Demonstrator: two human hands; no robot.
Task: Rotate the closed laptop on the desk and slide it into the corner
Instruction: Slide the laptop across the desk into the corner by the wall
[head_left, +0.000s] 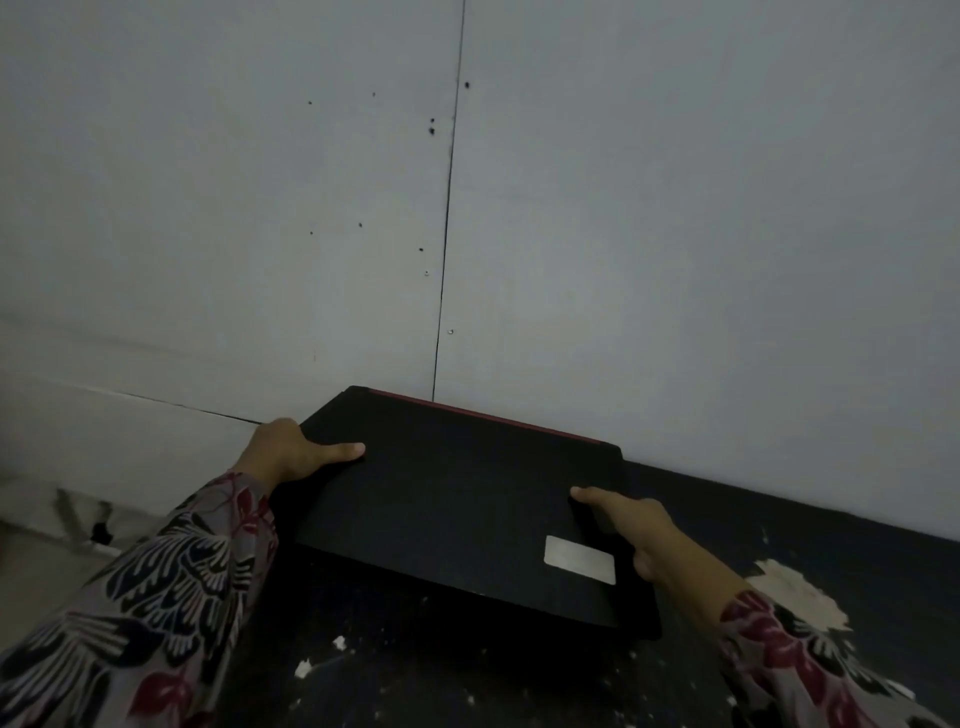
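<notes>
The closed black laptop (457, 499) lies flat on the dark desk (857, 561), its red-trimmed back edge against the grey wall. A pale rectangular sticker (579, 559) sits near its front right corner. My left hand (296, 449) grips the laptop's left edge, thumb on the lid, fingers hidden below. My right hand (631, 525) grips the right edge the same way, thumb pointing inward on the lid. Both arms wear patterned sleeves.
The grey wall (675, 234) rises right behind the desk, with a vertical seam (447, 218) above the laptop's back edge. The desk's left edge runs just under my left hand; a pale floor lies beyond it. Chipped white patches (795, 592) mark the desk top.
</notes>
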